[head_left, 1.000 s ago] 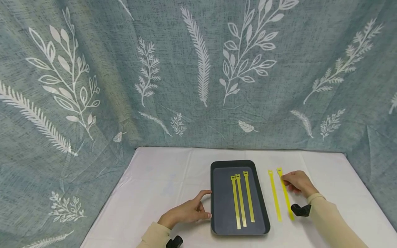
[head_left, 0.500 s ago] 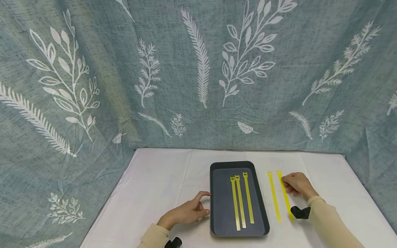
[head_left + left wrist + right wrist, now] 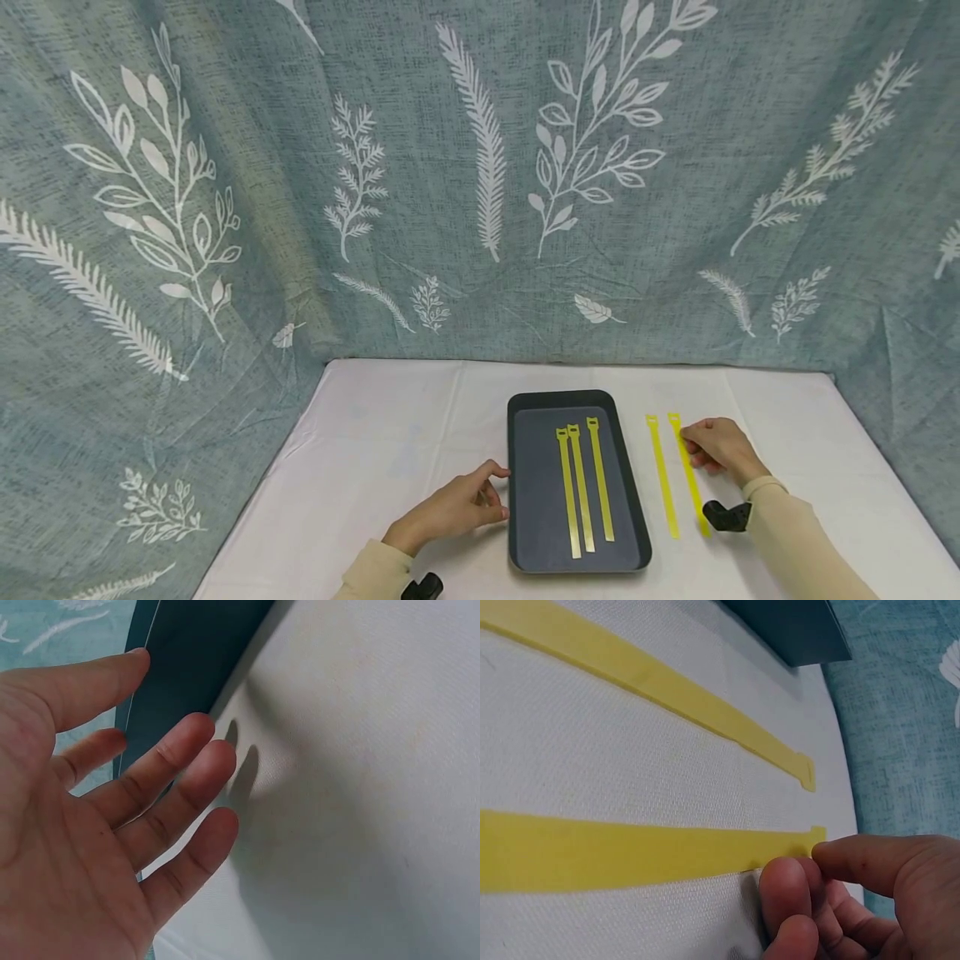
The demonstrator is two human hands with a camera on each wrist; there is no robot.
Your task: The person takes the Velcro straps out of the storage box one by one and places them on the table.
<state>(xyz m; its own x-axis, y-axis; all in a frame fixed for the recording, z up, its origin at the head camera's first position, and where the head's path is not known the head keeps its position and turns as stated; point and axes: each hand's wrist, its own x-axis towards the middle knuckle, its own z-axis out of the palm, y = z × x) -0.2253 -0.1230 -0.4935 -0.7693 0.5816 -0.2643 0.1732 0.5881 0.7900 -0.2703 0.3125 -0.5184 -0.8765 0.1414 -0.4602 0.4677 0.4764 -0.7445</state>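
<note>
Beside the dark grey tray (image 3: 536, 492), my left hand (image 3: 453, 506) has its fingers loosely spread. The index finger and thumb are at the tray's left wall, and the left wrist view shows nothing in the palm. My right hand (image 3: 722, 446) pinches the edge of a yellow strap cable tie (image 3: 630, 855) near its slotted head, with thumb and fingertips. That tie lies lengthwise along the white cloth. To its left, a second yellow cable tie (image 3: 663, 479) lies roughly parallel. Inside the tray are three more yellow cable ties (image 3: 602, 483), heads at the far end.
A white cloth (image 3: 390, 433) covers the table. Behind it and at the sides hangs a blue-green curtain (image 3: 300, 208) with white leaf prints. The tray's raised rim (image 3: 637, 508) stands between the ties inside and those on the right.
Hands, tray and ties keep nearly the same places. The whole head view has shifted very slightly, and the left fingers have moved a little at the tray's wall.
</note>
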